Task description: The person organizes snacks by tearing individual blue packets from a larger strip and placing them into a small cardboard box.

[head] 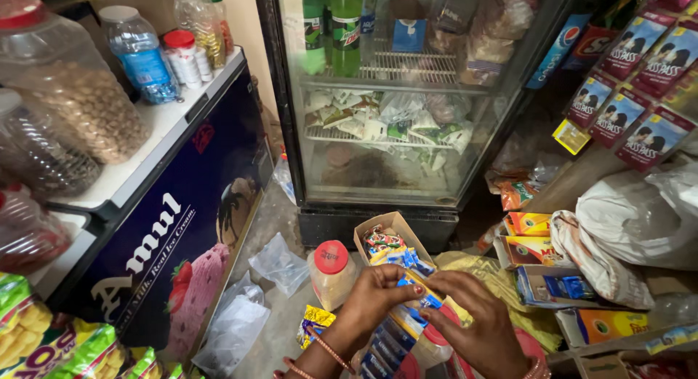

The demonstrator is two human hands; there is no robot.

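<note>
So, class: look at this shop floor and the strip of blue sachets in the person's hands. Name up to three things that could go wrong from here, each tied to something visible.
1. Both the left hand and right hand pull on the strip of blue sachets; it might tear unevenly.
2. The open cardboard box is packed full and tilted, so sachets may spill.
3. The red-lidded jar and loose plastic bags crowd the floor; someone stepping there could slip or knock the jar over.

We see glossy foil sachets (414, 292) pinched in both hands, above a matt cardboard box (385, 226). The jar (331, 277) beside it looks like clear plastic with a smooth red lid; the fridge door (392, 95) is shiny glass.
</note>
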